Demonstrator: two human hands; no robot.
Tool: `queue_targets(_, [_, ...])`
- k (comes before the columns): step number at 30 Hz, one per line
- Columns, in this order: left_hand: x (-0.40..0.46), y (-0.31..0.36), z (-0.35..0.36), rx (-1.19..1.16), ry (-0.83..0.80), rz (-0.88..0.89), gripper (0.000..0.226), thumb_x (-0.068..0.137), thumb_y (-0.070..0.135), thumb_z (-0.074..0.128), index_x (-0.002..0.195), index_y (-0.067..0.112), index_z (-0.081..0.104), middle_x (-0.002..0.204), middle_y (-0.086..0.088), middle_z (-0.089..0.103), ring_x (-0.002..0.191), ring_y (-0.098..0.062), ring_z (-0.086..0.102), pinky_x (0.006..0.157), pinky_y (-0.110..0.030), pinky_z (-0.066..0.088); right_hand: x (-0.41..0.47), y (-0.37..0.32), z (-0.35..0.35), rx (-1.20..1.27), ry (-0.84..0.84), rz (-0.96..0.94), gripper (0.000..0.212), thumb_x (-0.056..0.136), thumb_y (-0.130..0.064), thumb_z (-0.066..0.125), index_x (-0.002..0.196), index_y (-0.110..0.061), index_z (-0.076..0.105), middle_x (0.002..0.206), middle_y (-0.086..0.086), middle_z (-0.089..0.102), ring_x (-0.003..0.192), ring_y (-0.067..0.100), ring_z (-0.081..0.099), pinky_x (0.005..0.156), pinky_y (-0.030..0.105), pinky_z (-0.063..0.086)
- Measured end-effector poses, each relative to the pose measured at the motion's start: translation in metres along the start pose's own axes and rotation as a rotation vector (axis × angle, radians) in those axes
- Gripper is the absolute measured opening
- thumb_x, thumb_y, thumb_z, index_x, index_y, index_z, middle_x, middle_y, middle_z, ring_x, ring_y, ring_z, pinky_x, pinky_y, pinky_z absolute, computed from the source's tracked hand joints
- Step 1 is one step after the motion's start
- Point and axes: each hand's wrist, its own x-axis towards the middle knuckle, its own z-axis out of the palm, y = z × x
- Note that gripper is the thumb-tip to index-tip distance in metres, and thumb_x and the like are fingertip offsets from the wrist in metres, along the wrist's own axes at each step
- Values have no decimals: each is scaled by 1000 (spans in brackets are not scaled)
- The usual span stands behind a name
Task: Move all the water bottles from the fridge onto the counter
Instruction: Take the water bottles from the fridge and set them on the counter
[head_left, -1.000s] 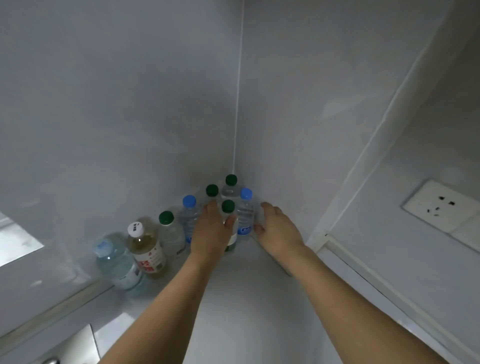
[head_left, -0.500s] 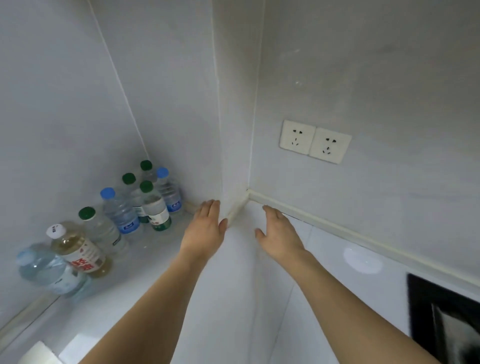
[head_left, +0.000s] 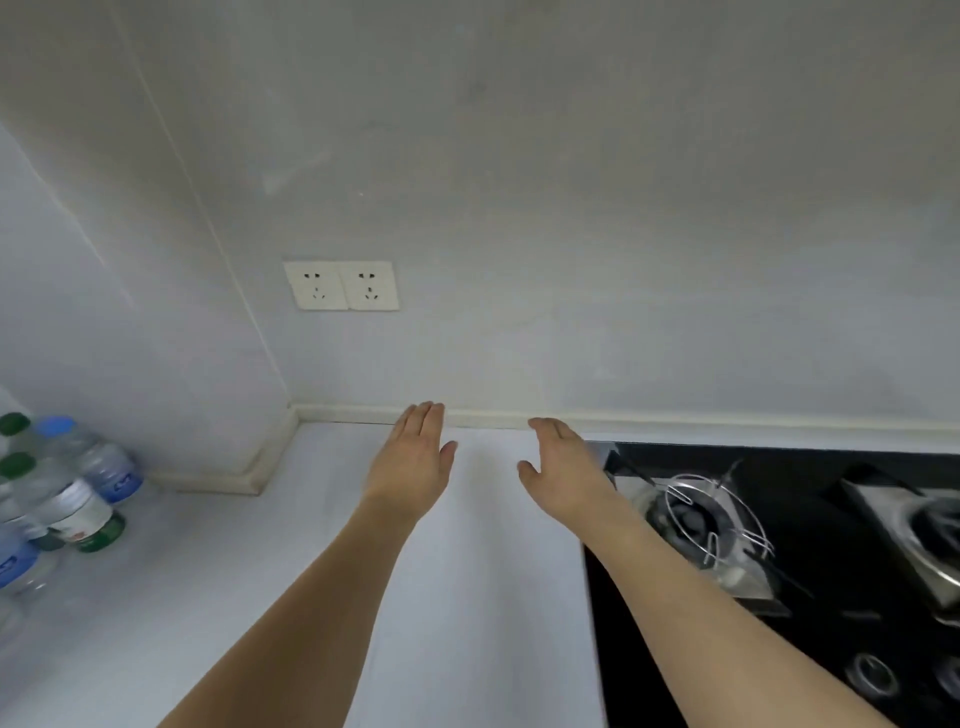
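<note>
Both hands reach out over the white tabletop (head_left: 467, 597), palms down and holding nothing. The left hand (head_left: 415, 462) has its fingers (head_left: 428, 418) straight and pressed together, thumb slightly apart. The right hand (head_left: 563, 470) has fingers straight and close together, thumb out to the side. The bottles (head_left: 67, 483) stand clustered on the tabletop at the far left, well apart from the hands. A black stove (head_left: 779, 571) lies just right of the right hand. Two sockets (head_left: 343, 286) sit on the wall.
</note>
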Motion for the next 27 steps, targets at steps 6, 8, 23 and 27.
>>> queue_targets(6, [-24,154,39,-10,-58,241,55,103,34,38,152,13,23,159,-1,23,148,-16,14,117,-28,20,-95,114,-71,18,136,159,58,96,-22,53,148,-7,32,150,9,36,137,25,35,113,32,29])
queue_targets(8, [-34,198,48,-27,-72,302,55,103,33,40,152,12,25,158,-3,25,148,-17,16,117,-28,19,-126,146,-89,33,172,210,59,95,-22,55,147,-9,33,149,8,39,136,24,38,113,33,32])
queue_targets(23, [-154,560,112,-165,-143,944,54,102,31,44,149,11,29,155,-7,31,144,-19,25,117,-30,23,-413,361,-223,40,533,686,56,96,-22,51,147,-8,33,150,10,37,138,25,35,112,31,28])
queue_targets(27, [-183,632,134,-178,-175,1082,54,102,31,44,148,9,30,154,-7,31,145,-20,23,118,-30,21,-470,400,-238,52,587,808,57,97,-23,50,149,-8,29,153,9,33,140,24,32,113,31,26])
